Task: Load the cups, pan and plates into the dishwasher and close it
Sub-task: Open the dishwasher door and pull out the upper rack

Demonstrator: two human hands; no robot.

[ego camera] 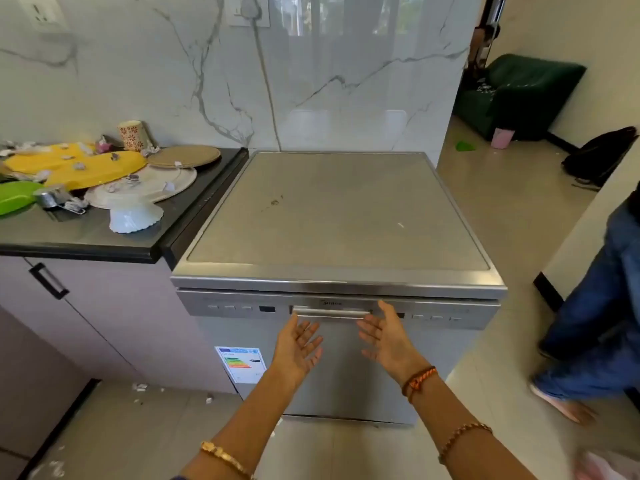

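A silver dishwasher (339, 216) stands in the middle with its door closed; the handle (330, 311) runs across the top of the door. My left hand (298, 348) and my right hand (388, 336) hover palms-up just below the handle, fingers spread, holding nothing. On the dark counter (104, 237) at the left lie yellow plates (93, 166), a white plate (152, 187), a green plate (14, 199), a small steel pan (53, 197), an upturned white bowl (135, 216) and a patterned cup (131, 135).
A brown round mat (185, 155) lies at the counter's back. A person in jeans (595, 323) stands close at the right. Paper scraps (140, 386) litter the floor at the left. A green sofa (519, 95) and black bag (599, 155) sit further back.
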